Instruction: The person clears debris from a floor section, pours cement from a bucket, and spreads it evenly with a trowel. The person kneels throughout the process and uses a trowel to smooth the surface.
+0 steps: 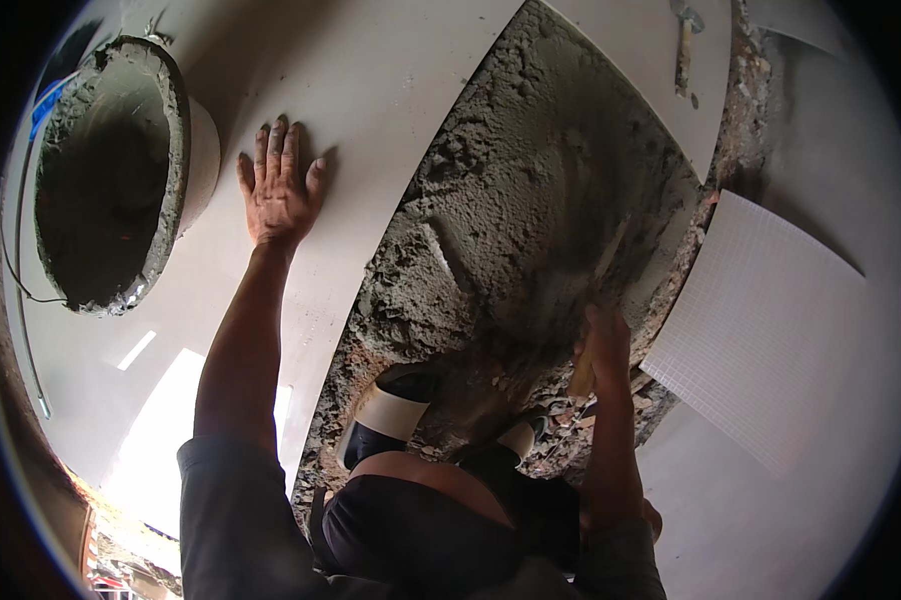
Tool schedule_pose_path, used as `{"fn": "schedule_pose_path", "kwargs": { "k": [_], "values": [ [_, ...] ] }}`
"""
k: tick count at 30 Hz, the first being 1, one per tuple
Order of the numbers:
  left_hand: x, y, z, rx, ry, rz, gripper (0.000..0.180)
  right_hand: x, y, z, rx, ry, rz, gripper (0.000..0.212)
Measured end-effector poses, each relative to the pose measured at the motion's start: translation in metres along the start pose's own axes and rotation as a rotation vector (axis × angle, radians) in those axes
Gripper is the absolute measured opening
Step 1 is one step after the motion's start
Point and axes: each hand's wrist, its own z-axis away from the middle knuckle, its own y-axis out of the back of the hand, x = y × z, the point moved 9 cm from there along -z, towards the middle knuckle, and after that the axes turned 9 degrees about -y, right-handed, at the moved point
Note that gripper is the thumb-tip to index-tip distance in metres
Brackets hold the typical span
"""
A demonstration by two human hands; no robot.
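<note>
My left hand (276,188) lies flat, fingers spread, on a laid pale floor tile (370,90). My right hand (602,350) is closed on the wooden handle of a trowel (595,290) whose blurred blade rests in the grey mortar bed (540,200) between the tiles. The mortar is rough and lumpy at its left edge, smoother in the middle. My knees and feet in white sandals (390,410) sit at the near edge of the mortar.
A mortar-caked bucket (185,150) stands on the tile at the left. A loose tile with a gridded back (770,340) lies at the right. A hammer-like tool (684,40) lies on the far tile. Rubble lines the mortar's right edge.
</note>
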Motion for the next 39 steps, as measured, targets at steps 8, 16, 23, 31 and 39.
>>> {"fn": "schedule_pose_path", "kwargs": {
  "k": [8,16,23,31,39],
  "values": [
    [0.004,0.007,-0.002,0.015,-0.026,0.022,0.063,-0.15,-0.153,-0.048,-0.255,0.141,-0.032,0.038],
    [0.001,0.005,-0.002,-0.042,0.015,0.053,0.064,-0.219,-0.122,-0.043,0.002,0.344,0.518,0.039],
    [0.0,0.005,-0.002,-0.054,0.026,0.058,0.064,-0.294,-0.12,-0.052,-0.113,0.378,0.744,0.048],
    [0.003,0.009,-0.002,-0.02,0.01,0.063,0.064,-0.207,-0.095,-0.027,-0.205,0.421,1.194,0.048],
    [0.001,0.006,-0.001,-0.038,0.026,0.054,0.063,-0.079,-0.102,0.035,-0.329,0.416,0.872,0.044]
  ]
}}
